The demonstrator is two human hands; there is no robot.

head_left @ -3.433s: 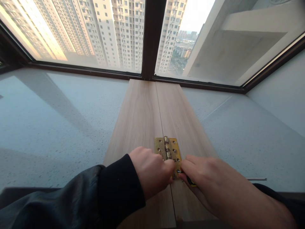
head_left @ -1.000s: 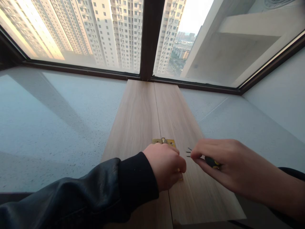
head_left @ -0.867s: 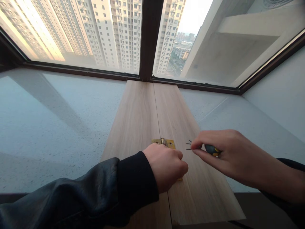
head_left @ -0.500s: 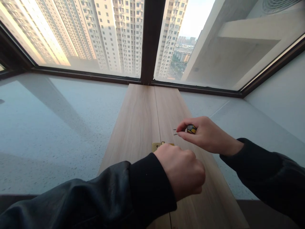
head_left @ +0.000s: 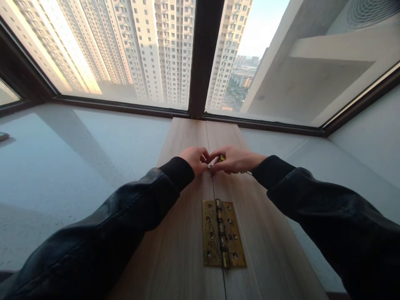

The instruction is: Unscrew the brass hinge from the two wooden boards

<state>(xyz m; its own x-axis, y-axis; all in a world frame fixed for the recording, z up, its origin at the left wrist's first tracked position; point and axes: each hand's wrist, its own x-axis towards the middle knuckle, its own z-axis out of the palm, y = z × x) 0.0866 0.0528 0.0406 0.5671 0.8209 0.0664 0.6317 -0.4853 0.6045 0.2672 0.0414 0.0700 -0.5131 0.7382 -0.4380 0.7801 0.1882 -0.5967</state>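
Note:
My left hand (head_left: 196,160) and my right hand (head_left: 235,159) meet at the fingertips over the seam of two pale wooden boards (head_left: 184,135). Tucked in my closed right hand is a screwdriver (head_left: 221,158), its black and yellow handle end showing and a thin bit of shaft near the wrist. The left fingers are pinched, and a tiny shiny piece shows between the two hands, too small to name. Nearer to me a brass hinge (head_left: 222,234) lies opened flat across the seam, with several screw holes in its leaves and neither hand touching it.
The boards lie on a speckled white sill (head_left: 93,154) and reach to a dark window frame (head_left: 195,112). Part of a small object (head_left: 3,136) shows on the sill at the left edge. High-rise buildings stand outside the glass.
My left hand has moved forward off the hinge, uncovering it. My right hand has shifted left to meet it, and the two thin metal pieces at its fingertips no longer show clearly.

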